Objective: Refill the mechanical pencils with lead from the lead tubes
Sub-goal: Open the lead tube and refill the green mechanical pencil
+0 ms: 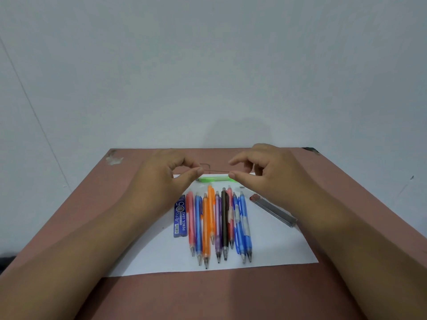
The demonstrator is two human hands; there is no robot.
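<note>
A thin lead stick (216,171) is stretched level between my two hands above the far end of the white paper (272,250). My left hand (161,179) pinches its left end between thumb and forefinger. My right hand (261,172) pinches its right end the same way. Just under the lead lies a green mechanical pencil (215,179) crosswise on the paper. Several mechanical pencils (219,225) in red, blue, orange, purple and black lie side by side, tips toward me. A blue lead pack (180,215) lies left of them. A grey lead tube (273,210) lies right of them.
The paper rests on a reddish-brown table (208,296) set against a pale wall (208,65). A small grey bit (241,187) lies on the paper near my right hand. The table's far left corner has a chipped patch (113,158).
</note>
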